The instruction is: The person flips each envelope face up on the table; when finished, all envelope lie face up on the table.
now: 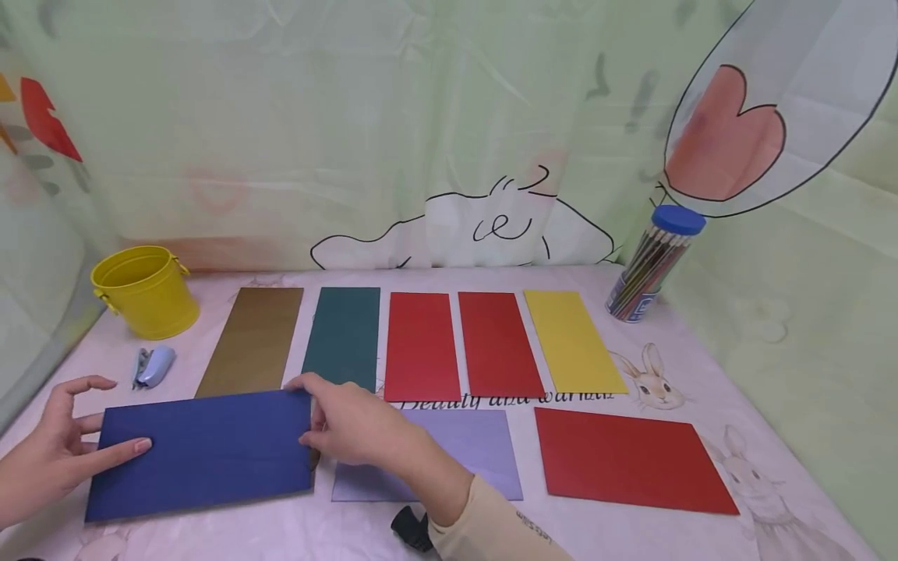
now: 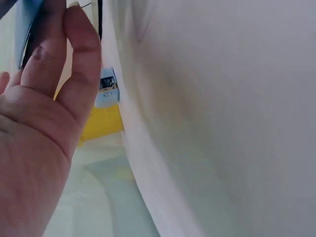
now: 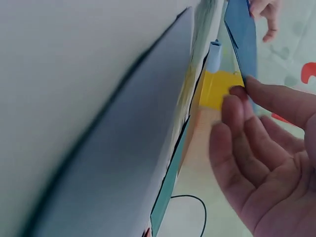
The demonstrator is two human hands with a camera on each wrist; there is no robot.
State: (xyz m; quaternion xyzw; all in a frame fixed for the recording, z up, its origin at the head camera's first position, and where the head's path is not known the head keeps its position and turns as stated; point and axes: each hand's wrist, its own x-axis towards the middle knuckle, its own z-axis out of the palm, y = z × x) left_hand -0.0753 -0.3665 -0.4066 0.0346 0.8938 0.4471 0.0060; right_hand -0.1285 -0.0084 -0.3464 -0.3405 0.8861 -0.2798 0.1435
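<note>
A dark blue rectangular sheet of card [image 1: 203,452] is held by both hands at the front left, raised off the table in the right wrist view. My left hand [image 1: 59,456] grips its left end, thumb over the top face and other fingers partly hidden behind. At the right end, my right hand [image 1: 358,421] pinches the edge near the upper corner. Two layers show along the edge of the blue card [image 3: 239,39] in the right wrist view. Partly under my right forearm lies a lilac sheet [image 1: 463,452]. To its right is a red sheet [image 1: 631,460].
Behind lie brown [image 1: 252,339], green [image 1: 344,335], two red [image 1: 421,343] and yellow sheets [image 1: 571,339]. A light blue stapler [image 1: 153,366] and yellow bucket [image 1: 143,296] stand at left. A jar of pencils [image 1: 652,265] is at back right. A black object [image 1: 410,528] lies near my right sleeve.
</note>
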